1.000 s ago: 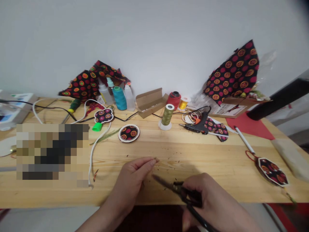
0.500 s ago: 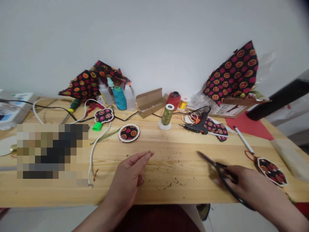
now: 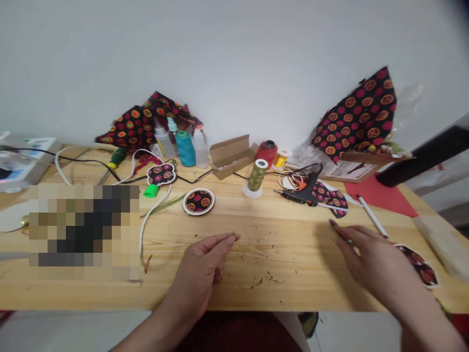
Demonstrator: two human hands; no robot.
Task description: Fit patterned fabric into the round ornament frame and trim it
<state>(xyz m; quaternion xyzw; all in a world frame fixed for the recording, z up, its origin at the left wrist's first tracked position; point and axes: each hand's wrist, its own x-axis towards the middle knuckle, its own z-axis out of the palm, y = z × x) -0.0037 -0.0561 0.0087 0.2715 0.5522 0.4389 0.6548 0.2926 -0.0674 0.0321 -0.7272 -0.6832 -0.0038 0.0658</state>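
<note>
Over the middle of the wooden table, my left hand [image 3: 205, 266] is pinched shut, thumb against forefinger. A tiny bit shows at the fingertips, too small to name. My right hand [image 3: 370, 256] is closed around dark scissors [image 3: 334, 225], held over the table's right side. Only the blade end of the scissors shows; the palm hides the handles. Beyond my left hand lie a round fabric-covered piece with a pale rim [image 3: 199, 202] and an upright spool of olive thread [image 3: 257, 176]. A white-edged patterned piece [image 3: 421, 264] lies partly behind my right wrist.
Dark snippets [image 3: 261, 282] are scattered between my hands. A glue gun [image 3: 306, 191], a white pen [image 3: 372, 216] and a small open cardboard box [image 3: 230, 159] lie farther back. A white cable [image 3: 142, 234] runs down the left side. Patterned cloth [image 3: 361, 117] rises near the wall.
My right hand has turned with the scissors, so the long blades and handle loops no longer show. My left hand keeps its pinch. The whole view has shifted slightly.
</note>
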